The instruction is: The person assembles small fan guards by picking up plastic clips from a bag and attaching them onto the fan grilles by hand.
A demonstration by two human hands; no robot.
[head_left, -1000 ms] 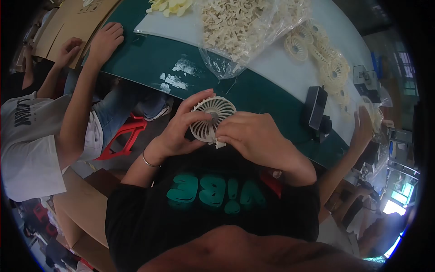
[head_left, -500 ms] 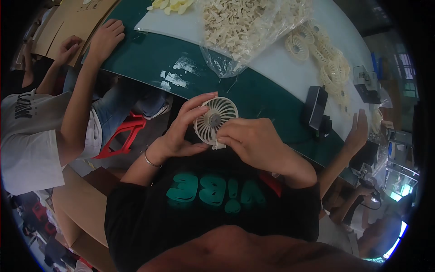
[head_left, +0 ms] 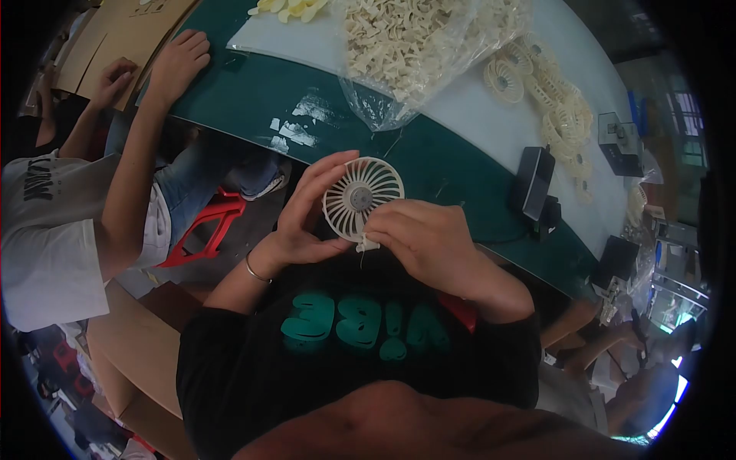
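My left hand [head_left: 303, 218] wraps round the left edge of a round off-white fan grille [head_left: 337, 205], its fingers behind and along the rim and its thumb low. The grille has radial slats and a grey hub [head_left: 359, 198] in the middle. With thumb and fingertips together, my right hand [head_left: 422, 234] grips the lower right of the grille near a small tab [head_left: 367, 245] at its rim. A thin wire or thread hangs below that tab. Whatever lies inside the right fingertips is hidden.
On the green and white table [head_left: 238, 88] lie a bag of small off-white parts [head_left: 399, 46], more fan grilles [head_left: 563, 115], yellow pieces [head_left: 287, 8] and a black device [head_left: 532, 182]. A co-worker's hand [head_left: 180, 65] rests at left, near a red stool [head_left: 207, 230]. Cardboard boxes [head_left: 134, 353] stand lower left.
The grille has shifted slightly up and left in my hands and faces me more squarely. A thin strand now shows below its tab. At right, a co-worker's raised hand has gone from the table edge.
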